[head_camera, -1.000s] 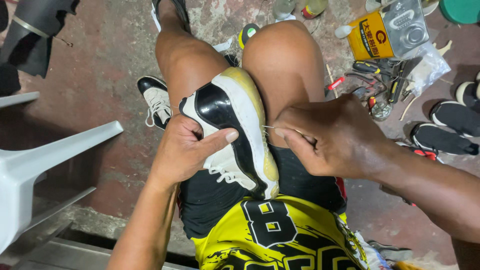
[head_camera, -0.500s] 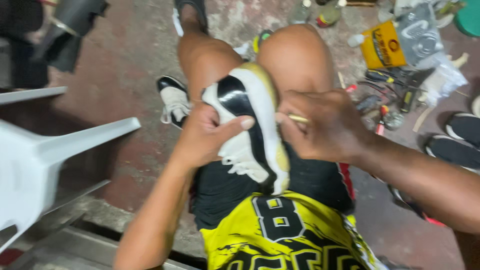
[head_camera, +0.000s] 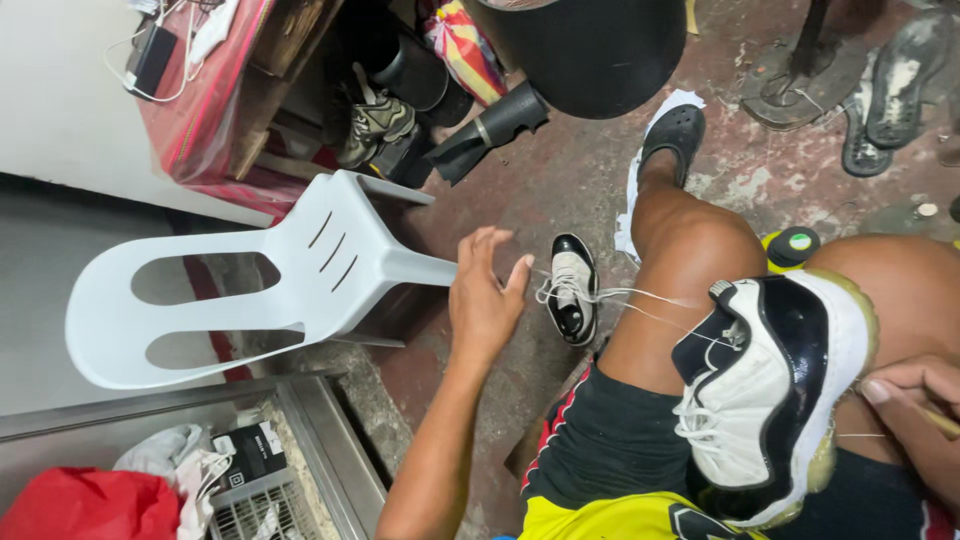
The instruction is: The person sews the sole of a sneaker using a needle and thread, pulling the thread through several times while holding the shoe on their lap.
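- Sneaker (head_camera: pixel 775 400) on lap: glossy black patent panel, white matt mesh upper, yellowed rubbery sole edge.
- Thread (head_camera: pixel 640 298): thin white, taut.
- Chair (head_camera: pixel 270 275) at left: smooth white plastic, slight sheen.
- Floor (head_camera: pixel 580 180): rough concrete, worn reddish paint.
- Shorts (head_camera: pixel 610 440): matt black cloth.
- Second sneaker (head_camera: pixel 574 288) on floor: glossy black, white mesh.
- Near left, grille (head_camera: pixel 255 505): metal.

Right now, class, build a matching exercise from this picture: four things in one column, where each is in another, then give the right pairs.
Things:
1. white plastic chair
2. black-and-white sneaker
3. left hand
4. black clog

Places:
A. on the foot stretched out on the floor
B. raised, pulling a white thread taut
C. lying on its side on the floor
D. resting on the lap

Pairs: 1-C, 2-D, 3-B, 4-A
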